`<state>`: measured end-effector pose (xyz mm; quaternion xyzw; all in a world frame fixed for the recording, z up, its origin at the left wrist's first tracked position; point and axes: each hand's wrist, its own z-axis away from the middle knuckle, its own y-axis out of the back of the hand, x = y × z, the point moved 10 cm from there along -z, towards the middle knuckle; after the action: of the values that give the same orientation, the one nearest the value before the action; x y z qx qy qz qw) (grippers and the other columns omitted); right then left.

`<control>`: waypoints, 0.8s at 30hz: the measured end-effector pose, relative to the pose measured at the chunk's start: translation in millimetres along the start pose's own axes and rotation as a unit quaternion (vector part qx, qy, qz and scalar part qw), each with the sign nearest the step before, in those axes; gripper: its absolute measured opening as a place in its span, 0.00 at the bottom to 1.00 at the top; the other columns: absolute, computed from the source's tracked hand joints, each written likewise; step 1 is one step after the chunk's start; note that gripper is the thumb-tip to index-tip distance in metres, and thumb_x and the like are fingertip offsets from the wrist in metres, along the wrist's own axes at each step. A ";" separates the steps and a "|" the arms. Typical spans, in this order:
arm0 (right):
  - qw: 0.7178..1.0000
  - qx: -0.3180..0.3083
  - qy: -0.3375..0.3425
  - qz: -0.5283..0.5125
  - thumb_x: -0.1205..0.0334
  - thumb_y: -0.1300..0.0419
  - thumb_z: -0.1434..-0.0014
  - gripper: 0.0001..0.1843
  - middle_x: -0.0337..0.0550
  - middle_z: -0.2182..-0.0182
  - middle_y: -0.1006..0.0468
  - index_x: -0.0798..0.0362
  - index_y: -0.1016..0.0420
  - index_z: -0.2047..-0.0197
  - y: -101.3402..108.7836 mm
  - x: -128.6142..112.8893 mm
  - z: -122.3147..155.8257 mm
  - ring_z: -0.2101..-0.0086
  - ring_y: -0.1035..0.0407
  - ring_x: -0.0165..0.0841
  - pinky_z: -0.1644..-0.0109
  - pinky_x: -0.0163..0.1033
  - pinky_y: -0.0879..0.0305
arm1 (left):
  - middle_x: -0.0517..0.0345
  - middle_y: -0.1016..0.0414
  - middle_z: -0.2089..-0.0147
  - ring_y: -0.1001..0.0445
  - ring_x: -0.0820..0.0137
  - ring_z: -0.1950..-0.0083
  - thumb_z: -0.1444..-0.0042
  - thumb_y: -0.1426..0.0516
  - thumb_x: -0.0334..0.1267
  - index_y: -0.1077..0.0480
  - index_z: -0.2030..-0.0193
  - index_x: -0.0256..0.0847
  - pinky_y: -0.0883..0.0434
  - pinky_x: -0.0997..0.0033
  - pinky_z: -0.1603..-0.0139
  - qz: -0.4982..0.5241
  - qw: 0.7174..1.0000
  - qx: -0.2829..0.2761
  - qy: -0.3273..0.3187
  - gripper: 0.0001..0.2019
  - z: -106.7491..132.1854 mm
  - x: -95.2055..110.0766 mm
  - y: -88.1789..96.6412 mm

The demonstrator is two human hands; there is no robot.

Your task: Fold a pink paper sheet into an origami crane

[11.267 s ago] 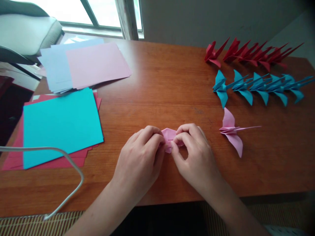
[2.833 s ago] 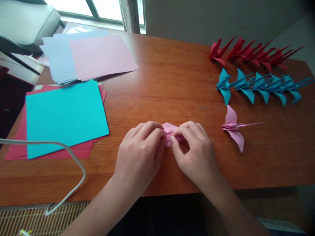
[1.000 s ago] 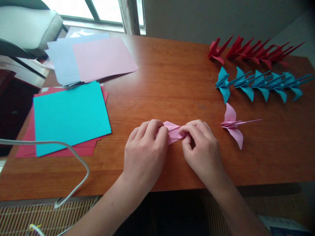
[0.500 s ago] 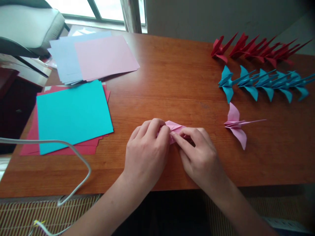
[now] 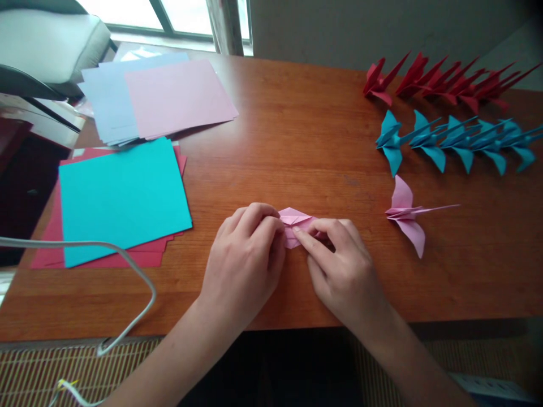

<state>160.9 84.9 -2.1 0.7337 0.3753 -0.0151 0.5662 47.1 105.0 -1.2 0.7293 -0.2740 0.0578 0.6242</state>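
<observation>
So your folded pink paper (image 5: 292, 217) is sitting right between your two hands, near the front edge of the wooden table (image 5: 275, 141), with its long side running left to right. Your left hand (image 5: 246, 254) is over the left end: fingers curled well in, tips closed down on the paper in a pinch, and that end is mostly hidden under them. Your right hand (image 5: 343, 254) comes in from the other side, loosely bent. You've got its index finger stretched out with the tip on the middle of the paper, just beside the crease, and the other fingers folded by the right end. Can't tell if those have an actual grip on it, they block the view.

Off to the right of that hand, and apart from it, you've got one finished-looking pink crane (image 5: 405, 215) lying wings spread. Behind it there's a row of blue cranes (image 5: 389, 144), then a row of red cranes (image 5: 445, 85). Well over to your left, the turquoise sheet (image 5: 125, 203) lies on top of red sheets (image 5: 46, 249), and behind those a pale pink sheet (image 5: 180, 99) overlaps some light blue sheets (image 5: 110, 102).
</observation>
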 end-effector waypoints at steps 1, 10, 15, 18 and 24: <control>1.000 0.000 -0.001 0.000 0.76 0.44 0.35 0.19 0.53 0.56 0.22 0.57 0.22 0.44 -0.1 0.1 0.2 0.57 0.33 0.41 0.53 0.49 0.27 | 0.51 0.24 0.52 0.26 0.60 0.52 0.37 0.43 0.32 0.28 0.61 0.41 0.29 0.56 0.50 -0.002 1.000 -0.005 0.006 0.03 -0.3 -1.4 0.4; 1.000 -0.003 -0.005 -0.001 0.77 0.43 0.36 0.18 0.55 0.56 0.22 0.61 0.21 0.45 0.1 -1.2 -0.8 0.56 0.33 0.42 0.52 0.50 0.28 | 0.47 0.26 0.41 0.30 0.51 0.39 0.38 0.42 0.35 0.28 0.65 0.42 0.32 0.45 0.45 -0.037 0.999 -0.007 0.038 0.04 -5.7 -4.5 5.3; 1.000 -0.007 -0.010 0.001 0.76 0.43 0.36 0.18 0.53 0.56 0.22 0.59 0.21 0.45 -0.8 0.1 -0.3 0.56 0.32 0.41 0.53 0.49 0.28 | 0.44 0.29 0.35 0.37 0.48 0.31 0.37 0.42 0.35 0.28 0.64 0.42 0.34 0.41 0.39 -0.040 0.999 -0.014 0.035 0.04 -5.8 -3.7 3.0; 1.000 -0.008 -0.012 0.003 0.75 0.44 0.35 0.18 0.53 0.56 0.22 0.57 0.21 0.45 -1.2 1.1 0.7 0.56 0.32 0.41 0.53 0.49 0.27 | 0.42 0.31 0.33 0.41 0.47 0.28 0.36 0.43 0.35 0.28 0.64 0.42 0.36 0.38 0.36 -0.040 0.998 -0.018 0.034 0.05 -6.0 -3.1 1.7; 1.000 -0.008 -0.010 0.004 0.76 0.44 0.35 0.19 0.53 0.55 0.22 0.56 0.22 0.44 -0.9 -0.1 0.0 0.56 0.32 0.40 0.53 0.49 0.28 | 0.41 0.31 0.33 0.42 0.47 0.27 0.35 0.46 0.33 0.30 0.65 0.41 0.37 0.38 0.34 -0.058 0.998 -0.026 0.028 0.07 -5.0 -6.9 -0.4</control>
<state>160.4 84.9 -2.8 0.7304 0.3668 -0.0174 0.5759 42.8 112.0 -3.5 0.7253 -0.2153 0.0349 0.6530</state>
